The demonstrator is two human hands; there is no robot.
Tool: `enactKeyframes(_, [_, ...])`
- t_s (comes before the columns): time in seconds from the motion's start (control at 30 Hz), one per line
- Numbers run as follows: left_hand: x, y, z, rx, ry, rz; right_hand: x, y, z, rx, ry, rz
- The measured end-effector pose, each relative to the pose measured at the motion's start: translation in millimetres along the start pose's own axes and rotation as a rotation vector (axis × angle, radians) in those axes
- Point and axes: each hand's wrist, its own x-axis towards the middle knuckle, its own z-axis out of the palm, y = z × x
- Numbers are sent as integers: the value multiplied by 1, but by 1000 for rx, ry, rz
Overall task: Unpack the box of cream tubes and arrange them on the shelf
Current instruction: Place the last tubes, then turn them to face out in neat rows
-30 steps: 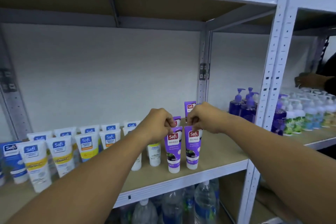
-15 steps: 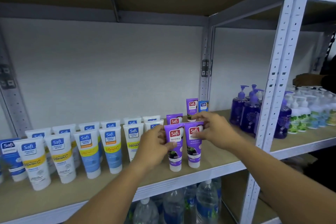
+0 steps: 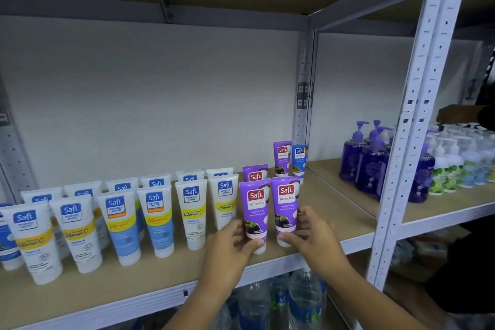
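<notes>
Both hands clamp purple tubes reading "Safi Naturals": left hand (image 3: 230, 245) on the left tube (image 3: 254, 211), right hand (image 3: 310, 236) on the right tube (image 3: 285, 206), upright at the wooden shelf (image 3: 334, 211) front, right of white "Safi Perfect White" tubes (image 3: 191, 211).

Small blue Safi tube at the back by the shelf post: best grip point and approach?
Take the small blue tube at its upper body, pinched on the flat front and back faces, hand coming from above. It stands upright, cap down, with a purple tube close on its left and the shelf post right behind.
</notes>
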Motion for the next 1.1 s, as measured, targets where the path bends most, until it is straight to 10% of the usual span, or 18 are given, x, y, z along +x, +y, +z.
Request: enactKeyframes(1.1, [12, -11, 13, 38, 8, 23, 69, 12, 27, -145, 101, 17])
